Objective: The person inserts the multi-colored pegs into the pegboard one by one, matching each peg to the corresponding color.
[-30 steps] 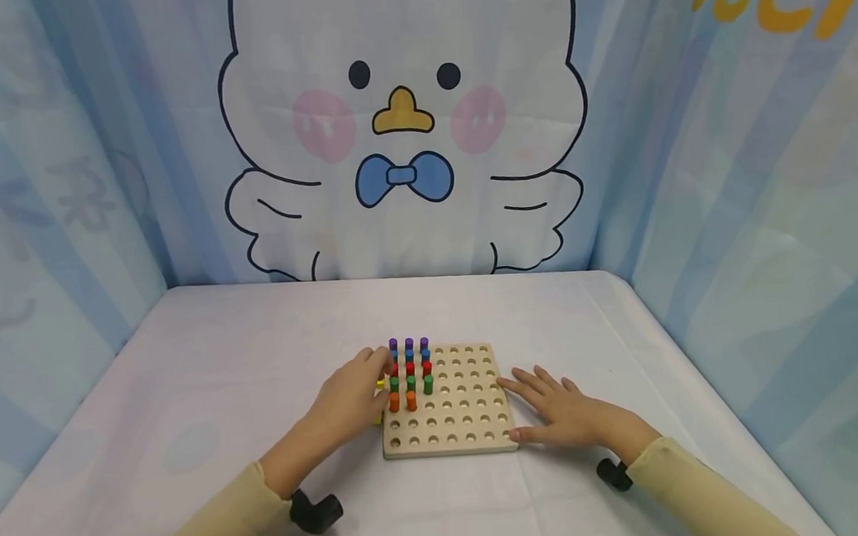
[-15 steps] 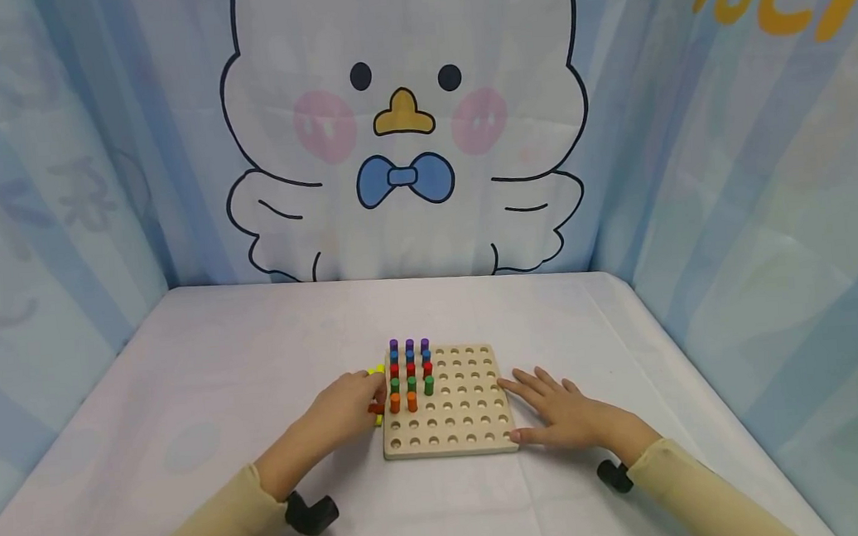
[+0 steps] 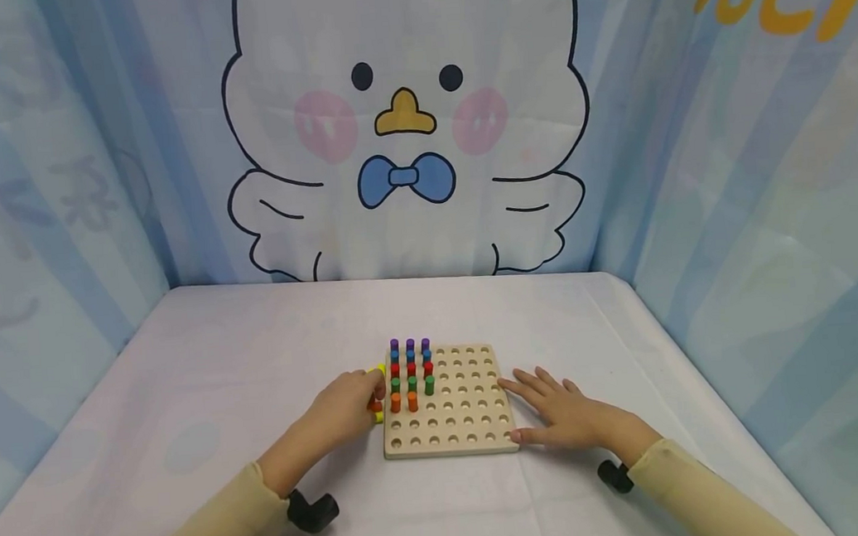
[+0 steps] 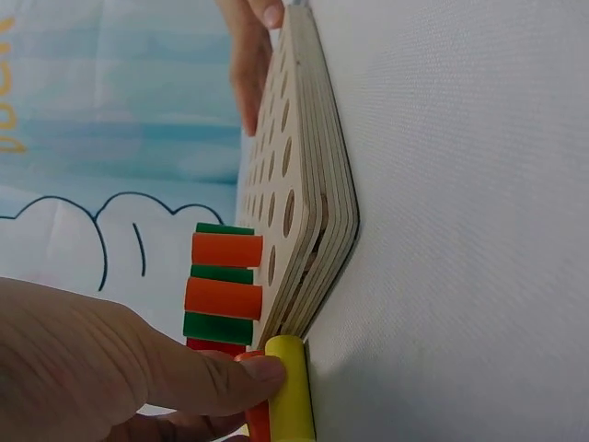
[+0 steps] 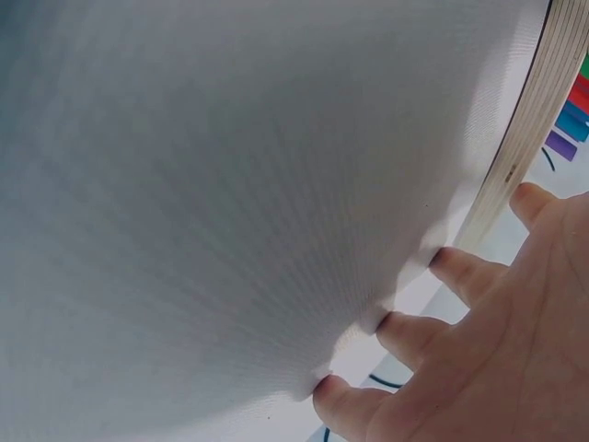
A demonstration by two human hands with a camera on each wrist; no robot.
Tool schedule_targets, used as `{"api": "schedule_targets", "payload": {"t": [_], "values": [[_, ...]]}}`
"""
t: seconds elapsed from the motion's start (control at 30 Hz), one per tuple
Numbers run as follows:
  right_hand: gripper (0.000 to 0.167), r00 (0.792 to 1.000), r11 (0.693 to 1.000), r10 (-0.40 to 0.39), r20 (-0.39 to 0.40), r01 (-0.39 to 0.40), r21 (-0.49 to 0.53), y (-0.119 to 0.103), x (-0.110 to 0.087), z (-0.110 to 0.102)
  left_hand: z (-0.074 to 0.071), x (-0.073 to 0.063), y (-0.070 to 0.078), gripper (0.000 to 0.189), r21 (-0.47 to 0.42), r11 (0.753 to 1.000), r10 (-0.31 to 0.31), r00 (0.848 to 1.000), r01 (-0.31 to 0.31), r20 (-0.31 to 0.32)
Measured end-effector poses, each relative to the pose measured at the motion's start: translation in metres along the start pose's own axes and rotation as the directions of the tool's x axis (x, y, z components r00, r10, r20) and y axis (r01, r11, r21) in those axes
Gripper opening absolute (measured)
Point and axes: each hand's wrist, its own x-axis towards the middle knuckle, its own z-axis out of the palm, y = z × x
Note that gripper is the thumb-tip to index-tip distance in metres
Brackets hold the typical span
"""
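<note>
A square wooden pegboard [image 3: 449, 450] lies on the table, with rows of purple, blue, red, green and orange pegs [image 3: 412, 402] standing in its left columns. Just off its left edge, my left hand [image 3: 343, 407] pinches an orange peg [image 4: 257, 414] between thumb and fingers. A yellow peg [image 4: 293, 391] lies right beside the thumb tip, partly in front of the orange one. The fingers hide part of both pegs. My right hand [image 3: 570, 416] rests spread on the table, its thumb and a fingertip touching the board's right edge.
More yellow [image 3: 380, 369] shows behind the left hand, mostly covered. A white cloth [image 3: 255, 338] covers the table. Printed curtains [image 3: 616, 163] enclose the back and sides. A black wrist camera [image 3: 313, 511] hangs under the left sleeve.
My left hand has drawn back a little to the left and down from the peg columns, and an orange peg now shows at its fingers. The right hand has kept its place.
</note>
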Motion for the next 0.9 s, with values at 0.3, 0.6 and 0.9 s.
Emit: {"api": "schedule_targets", "payload": {"t": [0.3, 0.6, 0.9], "values": [[0.088, 1.0, 1.0, 0.006, 0.004, -0.006, 0.003, 0.001, 0.0, 0.0, 0.001, 0.003, -0.001, 0.02, 0.019, 1.0, -0.018, 0.999, 0.019, -0.051], [0.087, 1.0, 1.0, -0.002, -0.002, 0.002, 0.003, 0.002, 0.001, 0.002, -0.003, 0.004, 0.004, 0.015, 0.002, 1.0, 0.013, 0.995, -0.013, -0.1], [0.088, 1.0, 1.0, 0.008, 0.004, -0.008, -0.002, 0.002, 0.001, 0.001, -0.008, 0.003, 0.01, 0.024, 0.029, 0.999, 0.036, 0.98, -0.031, -0.194]]}}
